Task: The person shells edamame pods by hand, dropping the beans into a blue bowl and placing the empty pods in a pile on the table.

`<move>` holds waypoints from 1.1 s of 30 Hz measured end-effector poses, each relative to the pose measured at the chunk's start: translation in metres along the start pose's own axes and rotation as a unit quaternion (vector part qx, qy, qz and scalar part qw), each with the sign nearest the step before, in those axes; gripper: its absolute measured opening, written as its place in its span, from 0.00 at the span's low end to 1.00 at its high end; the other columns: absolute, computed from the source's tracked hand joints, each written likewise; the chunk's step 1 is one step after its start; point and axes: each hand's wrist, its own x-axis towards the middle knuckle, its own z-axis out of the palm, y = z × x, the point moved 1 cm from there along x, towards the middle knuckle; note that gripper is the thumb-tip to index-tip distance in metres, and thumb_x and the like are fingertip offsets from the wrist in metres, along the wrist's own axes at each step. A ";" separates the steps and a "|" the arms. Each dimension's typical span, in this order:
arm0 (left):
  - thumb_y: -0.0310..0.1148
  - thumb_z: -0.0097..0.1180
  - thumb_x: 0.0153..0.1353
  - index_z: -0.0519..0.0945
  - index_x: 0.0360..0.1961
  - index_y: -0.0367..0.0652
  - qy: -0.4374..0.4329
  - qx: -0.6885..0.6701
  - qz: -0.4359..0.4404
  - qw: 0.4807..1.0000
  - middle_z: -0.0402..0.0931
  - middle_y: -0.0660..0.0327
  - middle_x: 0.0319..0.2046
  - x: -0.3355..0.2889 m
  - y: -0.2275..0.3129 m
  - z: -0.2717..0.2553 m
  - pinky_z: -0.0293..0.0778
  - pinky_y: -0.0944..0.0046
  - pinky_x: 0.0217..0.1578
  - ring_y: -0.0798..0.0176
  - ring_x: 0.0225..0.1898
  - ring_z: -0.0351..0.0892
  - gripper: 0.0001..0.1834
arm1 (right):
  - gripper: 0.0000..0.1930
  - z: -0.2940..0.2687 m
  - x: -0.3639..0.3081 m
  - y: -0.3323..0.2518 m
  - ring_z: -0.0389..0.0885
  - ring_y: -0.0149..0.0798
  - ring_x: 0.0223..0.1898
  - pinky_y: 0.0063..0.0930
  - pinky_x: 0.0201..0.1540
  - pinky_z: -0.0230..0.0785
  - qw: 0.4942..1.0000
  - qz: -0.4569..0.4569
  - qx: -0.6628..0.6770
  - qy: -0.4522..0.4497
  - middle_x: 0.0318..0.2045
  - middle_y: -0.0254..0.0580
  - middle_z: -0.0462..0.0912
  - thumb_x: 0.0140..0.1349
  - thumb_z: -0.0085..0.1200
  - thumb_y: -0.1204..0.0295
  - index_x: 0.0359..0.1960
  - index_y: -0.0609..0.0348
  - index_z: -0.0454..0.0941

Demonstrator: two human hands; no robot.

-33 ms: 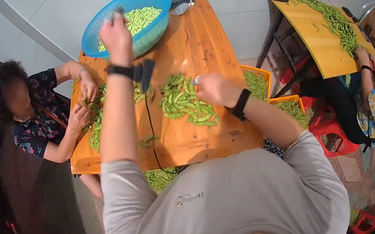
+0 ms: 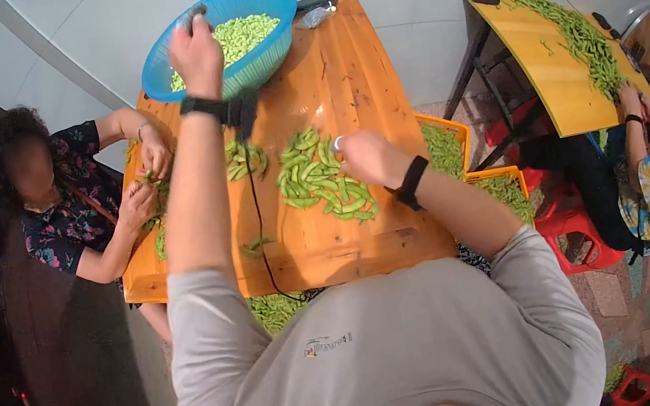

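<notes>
Shows a wooden bench [image 2: 352,59] bearing, at its far left corner, a blue basin [image 2: 273,54] with pale green shelled beans [image 2: 248,36] inside. Raises the left hand [image 2: 195,50] over the basin, fingers curled, with a dark grey piece [image 2: 196,14] at their tips — cannot tell whether worn or pinched. Places the right hand [image 2: 369,157] at the right side of a pile of green pods [image 2: 310,175], slightly right of the bench's middle; bends the fingers inward, with a white piece [image 2: 337,144] at the thumb side — cannot tell whether pinching a pod. Shows a smaller pod cluster [image 2: 244,162] left of the pile and a dark cord [image 2: 260,223] running from the left wrist past the near edge. Includes a co-worker [image 2: 68,174] with both hands at the left edge, and yellow crates [image 2: 467,145] of pods beyond the right edge.
</notes>
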 end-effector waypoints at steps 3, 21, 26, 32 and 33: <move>0.52 0.41 0.67 0.79 0.48 0.42 -0.185 0.428 0.212 0.859 0.76 0.50 0.51 0.051 -0.089 0.015 0.64 0.41 0.55 0.44 0.50 0.75 0.26 | 0.09 0.015 0.010 -0.007 0.80 0.58 0.34 0.48 0.37 0.72 0.995 0.038 -0.033 -0.091 0.28 0.58 0.80 0.51 0.58 0.74 0.35 0.63 0.79; 0.29 0.53 0.66 0.81 0.39 0.35 -0.427 -0.337 -0.276 0.792 0.80 0.63 0.30 -0.214 0.032 0.014 0.76 0.71 0.32 0.73 0.30 0.78 0.08 | 0.09 -0.052 -0.016 -0.004 0.77 0.24 0.23 0.18 0.24 0.70 0.858 0.153 0.488 0.040 0.25 0.35 0.82 0.56 0.62 0.77 0.37 0.68 0.80; 0.26 0.53 0.66 0.80 0.39 0.35 -0.329 -0.405 -0.349 0.778 0.80 0.63 0.27 -0.234 0.021 0.022 0.75 0.72 0.28 0.71 0.25 0.77 0.07 | 0.08 -0.037 -0.017 -0.008 0.79 0.24 0.27 0.20 0.29 0.72 0.827 0.116 0.548 0.052 0.29 0.36 0.83 0.57 0.61 0.78 0.38 0.67 0.80; 0.27 0.51 0.66 0.80 0.38 0.34 -0.278 -0.514 -0.375 0.720 0.79 0.62 0.26 -0.251 0.014 0.028 0.72 0.74 0.25 0.71 0.24 0.76 0.08 | 0.08 -0.033 -0.024 -0.016 0.81 0.27 0.34 0.22 0.36 0.74 0.947 -0.021 0.293 0.129 0.32 0.38 0.82 0.56 0.56 0.85 0.38 0.66 0.78; 0.26 0.51 0.66 0.80 0.37 0.33 -0.275 -0.524 -0.379 0.711 0.79 0.60 0.27 -0.251 0.014 0.028 0.73 0.73 0.26 0.70 0.24 0.76 0.07 | 0.08 -0.030 -0.024 -0.012 0.81 0.27 0.34 0.22 0.36 0.74 0.947 -0.019 0.293 0.129 0.32 0.38 0.82 0.56 0.56 0.85 0.38 0.66 0.78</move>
